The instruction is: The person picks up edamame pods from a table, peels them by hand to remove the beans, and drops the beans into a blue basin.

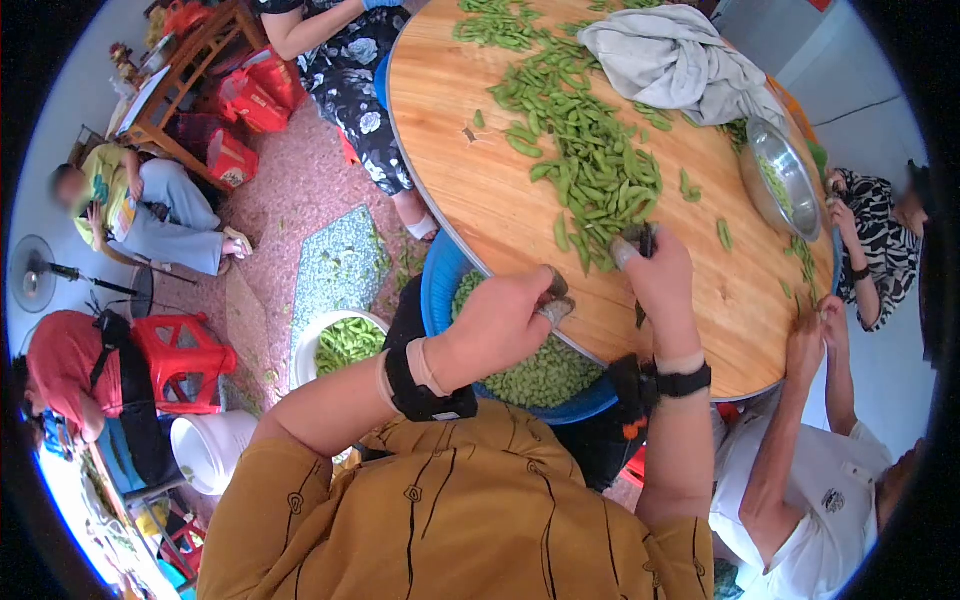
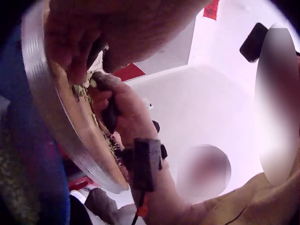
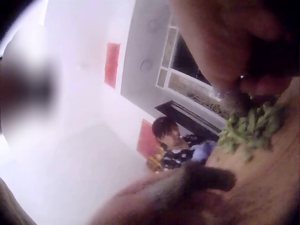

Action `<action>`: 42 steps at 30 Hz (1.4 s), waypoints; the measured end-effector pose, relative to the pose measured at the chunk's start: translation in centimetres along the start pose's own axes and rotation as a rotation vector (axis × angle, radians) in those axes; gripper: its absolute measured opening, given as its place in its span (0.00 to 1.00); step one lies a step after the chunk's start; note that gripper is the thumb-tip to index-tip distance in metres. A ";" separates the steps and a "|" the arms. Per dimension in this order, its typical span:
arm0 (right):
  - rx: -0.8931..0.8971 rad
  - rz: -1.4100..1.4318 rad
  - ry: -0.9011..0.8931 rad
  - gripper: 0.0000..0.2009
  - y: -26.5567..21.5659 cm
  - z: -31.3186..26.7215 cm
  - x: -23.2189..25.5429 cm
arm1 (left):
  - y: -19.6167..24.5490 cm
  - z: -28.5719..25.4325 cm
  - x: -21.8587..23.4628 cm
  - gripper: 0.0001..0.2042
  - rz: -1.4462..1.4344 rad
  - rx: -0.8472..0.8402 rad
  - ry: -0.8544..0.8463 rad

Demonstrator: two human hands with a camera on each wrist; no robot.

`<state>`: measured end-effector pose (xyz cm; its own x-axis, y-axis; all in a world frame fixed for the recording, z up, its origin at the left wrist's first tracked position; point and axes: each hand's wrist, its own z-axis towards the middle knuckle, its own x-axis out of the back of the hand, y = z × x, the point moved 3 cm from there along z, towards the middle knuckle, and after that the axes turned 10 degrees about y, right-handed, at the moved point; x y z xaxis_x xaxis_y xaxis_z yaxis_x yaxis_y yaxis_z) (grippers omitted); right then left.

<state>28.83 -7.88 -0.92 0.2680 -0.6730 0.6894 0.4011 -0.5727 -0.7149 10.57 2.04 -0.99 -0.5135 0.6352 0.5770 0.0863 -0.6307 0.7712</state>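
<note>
- round wooden tabletop [image 1: 450,130] holds green pods [image 1: 600,190] in a pile
- left hand [image 1: 490,325] is at the near edge, fingers bent; can't tell if its grip is clamped
- right hand [image 1: 662,275] is by the pods, bent; can't tell its grip
- beans [image 1: 545,375] fill the blue basket [image 1: 434,290] below

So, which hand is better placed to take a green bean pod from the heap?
Probably the right hand: its fingertips are beside the heap of green pods, while the left hand is farther away.
</note>
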 end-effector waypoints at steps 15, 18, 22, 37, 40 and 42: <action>-0.096 0.492 -0.418 0.19 -1.3 -10.6 3.1 | -0.1 -0.2 -1.8 0.06 -0.595 0.435 -0.216; -0.063 0.497 -0.450 0.22 -1.7 -11.0 3.1 | -0.3 -0.8 -1.9 0.05 -0.573 0.303 -0.191; -0.089 0.530 -0.476 0.23 -1.4 -11.2 2.9 | 0.2 -1.1 -1.3 0.05 -0.393 0.213 -0.195; -0.457 0.875 -0.614 0.17 -1.2 -11.8 2.5 | 0.8 -2.0 -0.4 0.08 -0.363 0.108 -0.215; -0.550 0.958 -0.678 0.13 -1.9 -12.3 2.9 | -0.1 -2.5 -0.9 0.09 -0.833 0.552 -0.467; -0.466 0.882 -0.652 0.12 -1.5 -12.4 2.3 | -0.2 -2.8 -0.9 0.09 -0.928 0.592 -0.510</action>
<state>18.00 -14.36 0.26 0.7403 -0.6323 -0.2286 -0.4660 -0.2375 -0.8523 8.62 0.32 -2.45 -0.2036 0.9242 -0.3232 0.3098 0.3740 0.8742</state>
